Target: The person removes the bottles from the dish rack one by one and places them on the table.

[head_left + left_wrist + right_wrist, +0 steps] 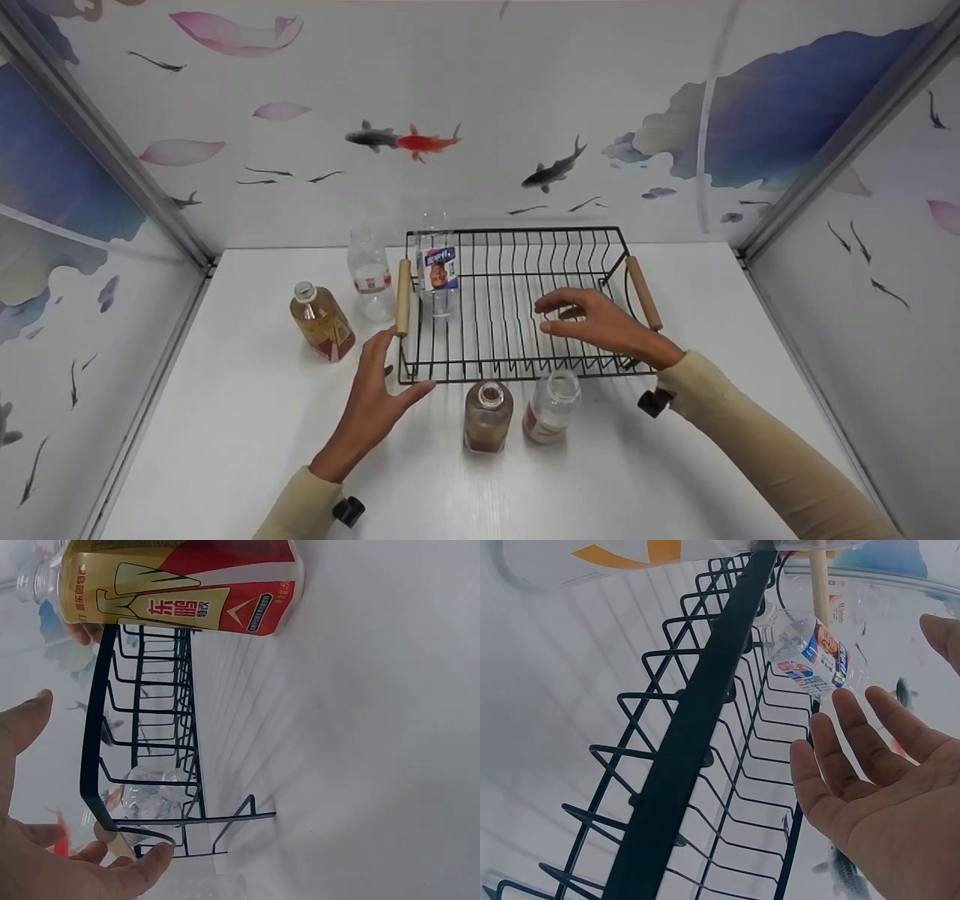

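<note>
Over the wire rack [517, 300], right hand [600, 324] hovers, grip spread, empty; left hand [375, 397] spread beside the rack's corner. Risk: a sweeping wrist topples the uncapped bottles [487, 416] on the bench's near edge.

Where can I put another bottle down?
The rack is bare right of its one bottle, under the right hand. The table is bare front-left and far right. Crowded: two bottles before the rack, two more left.
</note>
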Motion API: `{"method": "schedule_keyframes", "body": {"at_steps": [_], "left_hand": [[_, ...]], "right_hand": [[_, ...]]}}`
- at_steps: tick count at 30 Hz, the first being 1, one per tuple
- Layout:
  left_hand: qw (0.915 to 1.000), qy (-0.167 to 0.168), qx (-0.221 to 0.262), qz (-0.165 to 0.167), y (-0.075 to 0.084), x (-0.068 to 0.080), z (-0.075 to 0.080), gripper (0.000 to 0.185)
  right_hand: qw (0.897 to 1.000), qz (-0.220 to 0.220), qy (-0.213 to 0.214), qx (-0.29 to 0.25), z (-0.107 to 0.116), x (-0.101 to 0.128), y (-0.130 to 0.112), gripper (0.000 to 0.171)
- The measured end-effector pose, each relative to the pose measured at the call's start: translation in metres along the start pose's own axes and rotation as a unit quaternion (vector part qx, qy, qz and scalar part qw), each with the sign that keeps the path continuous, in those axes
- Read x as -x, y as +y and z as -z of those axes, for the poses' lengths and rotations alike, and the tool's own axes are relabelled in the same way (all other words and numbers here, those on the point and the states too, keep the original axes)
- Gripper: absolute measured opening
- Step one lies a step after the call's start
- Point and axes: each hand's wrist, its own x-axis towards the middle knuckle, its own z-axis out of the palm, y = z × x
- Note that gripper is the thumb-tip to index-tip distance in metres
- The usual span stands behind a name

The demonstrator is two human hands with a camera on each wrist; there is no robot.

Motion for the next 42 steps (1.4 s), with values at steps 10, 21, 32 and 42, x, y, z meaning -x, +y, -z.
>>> {"method": "schedule_keyframes", "body": {"at_steps": [10,21,32,42], "left_hand": [[0.9992,-0.028,0.015,0.024,-0.013,-0.014,-0.001,0.119],[0.9974,-0.040,0.027,0.054,-0.028,-0.020,-0.004,0.132],[0.9957,-0.049,0.051,0.060,-0.031,-0.022,-0.007,0.128],[0.9964,-0.045,0.067,0.028,-0.034,-0.023,-0.009,0.122]], "right_hand": [[1.000,-0.007,0.005,-0.005,0.002,0.005,0.002,0.044],[1.000,-0.008,0.007,-0.010,0.002,0.007,0.006,0.044],[1.000,-0.015,0.012,-0.009,0.005,0.006,0.008,0.045],[0.999,-0.013,0.026,-0.013,0.009,-0.005,0.014,0.046]]}}
